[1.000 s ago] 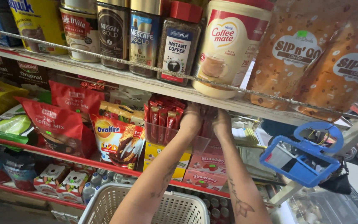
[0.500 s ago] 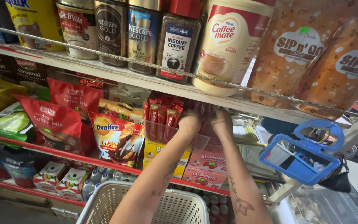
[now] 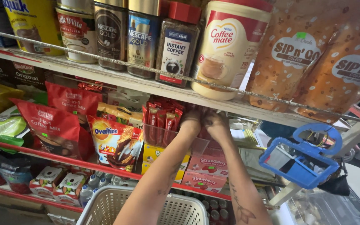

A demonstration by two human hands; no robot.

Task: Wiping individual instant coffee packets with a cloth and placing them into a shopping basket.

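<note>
Mid-frame, under the top shelf [image 3: 117,79], the left hand [image 3: 190,123] and right hand [image 3: 215,125] reached into a clear plastic bin [image 3: 167,137] of red sachets [image 3: 161,118]; I couldn't tell their fingers' state. A white basket [image 3: 117,204] sat lower centre.

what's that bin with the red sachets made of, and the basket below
The bin looks like clear rigid plastic: the red sachets show through its wall. The basket looks like cream moulded plastic, with an open lattice and a smooth rim.
</note>
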